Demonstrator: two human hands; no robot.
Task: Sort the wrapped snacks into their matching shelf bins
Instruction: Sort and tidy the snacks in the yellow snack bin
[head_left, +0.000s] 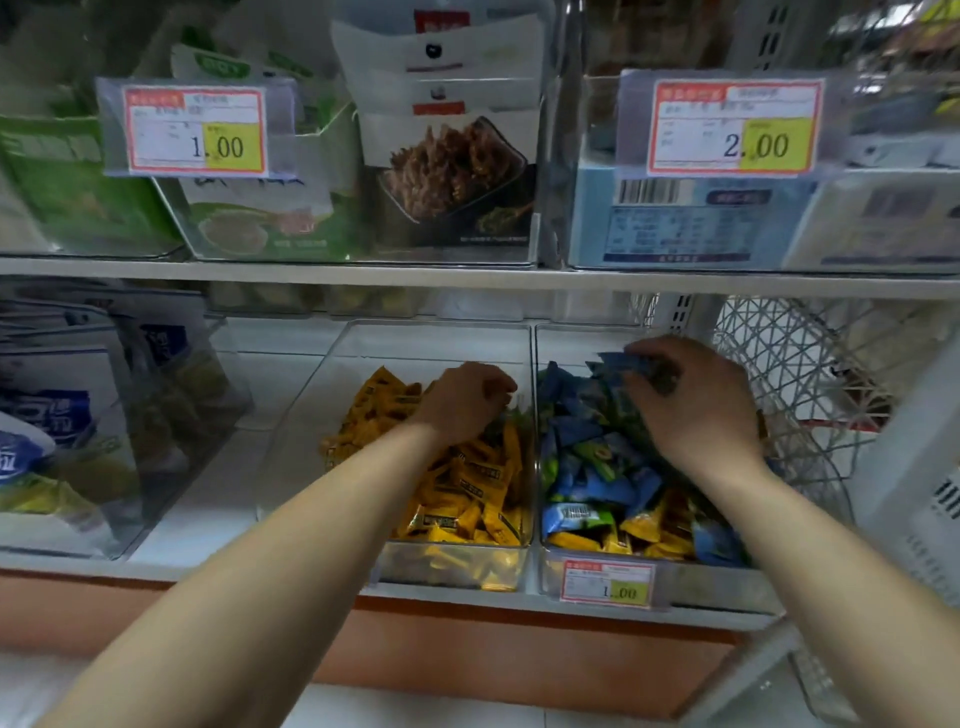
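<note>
Two clear bins stand side by side on the lower shelf. The left bin (311, 415) holds yellow wrapped snacks (467, 488). The right bin (571, 332) holds mostly blue wrapped snacks (582, 457), with some yellow snacks (644, 535) mixed in near its front. My left hand (467, 400) is curled over the yellow pile near the wall between the bins; what it holds is hidden. My right hand (696, 405) hovers over the right bin, fingers closed on a few blue snack packets (623, 366).
A price tag (608, 582) is clipped to the right bin's front. A white wire basket (795, 364) stands to the right. Clear bins with large bagged goods (67, 415) sit at the left and on the upper shelf (363, 270).
</note>
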